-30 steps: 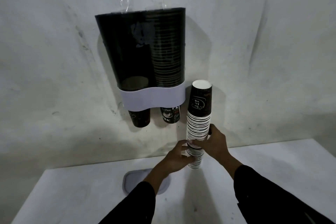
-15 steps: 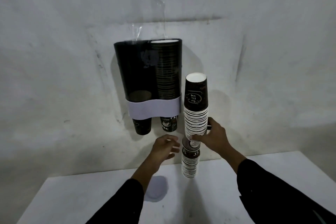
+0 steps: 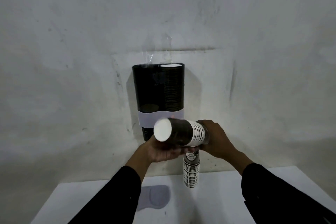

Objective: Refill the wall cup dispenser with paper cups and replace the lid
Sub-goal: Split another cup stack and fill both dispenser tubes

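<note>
Head view: both hands, left hand (image 3: 161, 151) under and right hand (image 3: 216, 138) behind, hold the cup stack (image 3: 181, 132) lying sideways (mouth pointing left), just below the dispenser (image 3: 158, 87).

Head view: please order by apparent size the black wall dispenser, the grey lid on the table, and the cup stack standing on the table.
1. Black wall dispenser, clearly largest.
2 and 3. Standing cup stack and grey lid: they look alike in size, so I leave them unranked.

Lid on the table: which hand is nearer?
Left. The left hand is above the lid, cradling the lifted cup stack; the right hand is farther right.
</note>
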